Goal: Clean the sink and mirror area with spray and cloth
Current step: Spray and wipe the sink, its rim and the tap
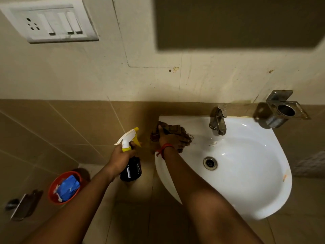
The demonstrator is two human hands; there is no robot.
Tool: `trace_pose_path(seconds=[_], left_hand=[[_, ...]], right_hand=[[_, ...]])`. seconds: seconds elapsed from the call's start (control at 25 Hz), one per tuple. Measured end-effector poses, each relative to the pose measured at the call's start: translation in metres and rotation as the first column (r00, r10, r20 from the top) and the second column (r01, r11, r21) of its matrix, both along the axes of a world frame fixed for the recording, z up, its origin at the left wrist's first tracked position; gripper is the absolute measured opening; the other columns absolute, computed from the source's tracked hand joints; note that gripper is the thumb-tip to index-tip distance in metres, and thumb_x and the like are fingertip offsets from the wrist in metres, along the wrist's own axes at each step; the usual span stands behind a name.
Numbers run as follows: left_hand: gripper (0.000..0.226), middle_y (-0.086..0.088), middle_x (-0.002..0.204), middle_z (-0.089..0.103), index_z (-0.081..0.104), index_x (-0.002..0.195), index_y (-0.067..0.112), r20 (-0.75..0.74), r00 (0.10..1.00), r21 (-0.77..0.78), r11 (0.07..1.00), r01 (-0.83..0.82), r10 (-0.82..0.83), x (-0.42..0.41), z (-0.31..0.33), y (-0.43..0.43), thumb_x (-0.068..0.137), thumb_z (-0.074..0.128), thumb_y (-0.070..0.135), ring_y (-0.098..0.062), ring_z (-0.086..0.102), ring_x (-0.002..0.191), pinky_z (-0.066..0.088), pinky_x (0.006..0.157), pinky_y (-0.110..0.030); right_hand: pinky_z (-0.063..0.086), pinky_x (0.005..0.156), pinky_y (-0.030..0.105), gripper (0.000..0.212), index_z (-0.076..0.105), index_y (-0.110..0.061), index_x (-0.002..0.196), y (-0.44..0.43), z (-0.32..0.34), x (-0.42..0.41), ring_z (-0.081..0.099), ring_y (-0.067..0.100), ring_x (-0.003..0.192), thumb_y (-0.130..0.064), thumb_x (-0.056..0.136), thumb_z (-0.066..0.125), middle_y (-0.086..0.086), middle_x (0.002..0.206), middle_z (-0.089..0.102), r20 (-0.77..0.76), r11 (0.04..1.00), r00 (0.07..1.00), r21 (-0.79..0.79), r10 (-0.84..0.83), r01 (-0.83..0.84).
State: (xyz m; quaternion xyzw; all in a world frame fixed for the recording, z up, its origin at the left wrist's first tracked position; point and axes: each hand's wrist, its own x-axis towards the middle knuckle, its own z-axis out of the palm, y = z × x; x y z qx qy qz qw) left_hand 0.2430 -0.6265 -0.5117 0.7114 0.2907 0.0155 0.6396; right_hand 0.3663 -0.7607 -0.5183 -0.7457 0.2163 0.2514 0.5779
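Observation:
A white corner sink point(255, 182) is fixed to the tiled wall, with a metal tap point(218, 123) at its back and a drain point(210, 163) in the bowl. My right hand point(171, 140), a red thread on its wrist, presses a brown cloth point(173, 129) flat on the sink's back left rim. My left hand point(121, 154) holds a black spray bottle point(131, 170) with a white and yellow trigger head, upright in the air left of the sink. A dark blurred panel point(237, 23), where the mirror hangs, fills the upper right above the sink.
A metal holder point(281, 110) is mounted on the wall right of the tap. A white switch plate point(49, 21) sits at the upper left. On the floor at lower left stand a red bucket point(52, 189) with blue packets and a dark fitting point(22, 205).

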Motion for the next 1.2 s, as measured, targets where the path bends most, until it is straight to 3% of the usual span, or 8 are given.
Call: trace_pose_path(seconds=[0.2,0.36,0.44,0.52,0.76,0.96,1.08,1.2], left_hand=[[0.023,-0.002,0.078,0.072,0.070,0.082,0.016,-0.036,0.998,0.057,0.997,-0.055,0.057,-0.019,0.002,0.014,0.082,0.062,-0.005,-0.050,0.069,0.095,0.056,0.089,-0.061],[0.018,-0.009,0.094,0.072,0.069,0.089,0.006,-0.038,0.999,0.035,0.999,-0.017,0.018,-0.024,0.015,0.011,0.084,0.061,-0.009,-0.037,0.067,0.089,0.056,0.081,-0.046],[0.016,-0.007,0.104,0.073,0.068,0.097,-0.006,-0.016,0.999,0.024,0.999,0.036,-0.036,-0.022,0.018,0.009,0.083,0.061,-0.011,-0.032,0.066,0.087,0.057,0.082,-0.047],[0.015,-0.004,0.105,0.072,0.068,0.091,-0.002,-0.003,0.997,0.021,0.997,0.080,-0.080,-0.021,0.018,0.005,0.083,0.061,-0.013,-0.029,0.066,0.083,0.057,0.078,-0.043],[0.024,-0.008,0.107,0.070,0.068,0.104,-0.011,0.007,0.990,0.060,0.988,0.140,-0.140,-0.008,0.002,0.005,0.082,0.061,-0.016,-0.017,0.064,0.078,0.055,0.060,-0.019],[0.025,-0.020,0.104,0.071,0.071,0.101,0.007,-0.008,0.994,0.062,0.992,0.106,-0.106,-0.009,-0.021,0.027,0.085,0.062,-0.010,-0.035,0.066,0.086,0.057,0.081,-0.048],[0.024,-0.007,0.092,0.070,0.068,0.085,0.018,-0.023,0.998,0.048,0.997,0.064,-0.063,-0.008,-0.029,0.043,0.090,0.062,-0.005,-0.026,0.065,0.080,0.056,0.073,-0.037],[0.024,-0.002,0.082,0.067,0.064,0.079,0.018,-0.018,0.999,0.035,0.998,0.042,-0.042,-0.009,-0.027,0.055,0.090,0.063,-0.004,-0.020,0.065,0.073,0.051,0.064,-0.029]], right_hand=[[0.020,0.124,0.048,0.123,-0.014,-0.002,0.154,-0.003,-0.037,-0.063,0.007,0.037,0.152,-0.043,0.080,0.076,0.022,0.163,-0.004,0.032,0.823,0.878,-0.367,0.478,-0.434],[0.020,0.121,0.048,0.105,-0.013,-0.012,0.155,-0.046,-0.057,-0.108,0.018,0.034,0.151,-0.047,0.089,0.061,0.020,0.164,-0.007,0.096,0.601,0.705,-0.610,0.702,-0.516],[0.011,0.121,0.054,0.109,-0.004,-0.012,0.158,-0.067,-0.063,-0.128,0.016,0.034,0.150,-0.054,0.083,0.062,0.020,0.164,-0.006,0.176,0.429,0.568,-0.833,0.804,-0.350],[0.030,0.117,0.058,0.087,0.019,-0.007,0.155,-0.072,-0.077,-0.146,0.032,0.039,0.145,-0.043,0.087,0.059,0.021,0.162,0.015,0.269,0.394,0.444,-0.893,0.855,-0.217],[0.053,0.081,0.064,0.062,0.032,0.001,0.141,-0.022,-0.091,-0.118,0.062,0.049,0.110,-0.020,0.089,0.057,0.033,0.129,0.057,0.141,0.508,0.717,-0.797,0.682,-0.326],[0.017,0.120,0.060,0.062,0.023,0.002,0.153,0.044,-0.086,-0.030,0.018,0.048,0.147,-0.026,0.100,0.043,0.031,0.157,0.022,0.368,0.600,0.691,-0.791,0.622,-0.120],[0.003,0.123,0.054,0.063,0.014,0.001,0.155,0.059,-0.088,0.032,0.007,0.041,0.151,-0.028,0.103,0.033,0.024,0.162,0.011,0.355,0.485,0.589,-0.871,0.726,-0.073],[-0.003,0.124,0.050,0.072,0.008,0.001,0.156,0.043,-0.086,0.058,0.000,0.036,0.153,-0.041,0.101,0.031,0.021,0.164,0.003,0.346,0.509,0.716,-0.861,0.606,-0.014]])
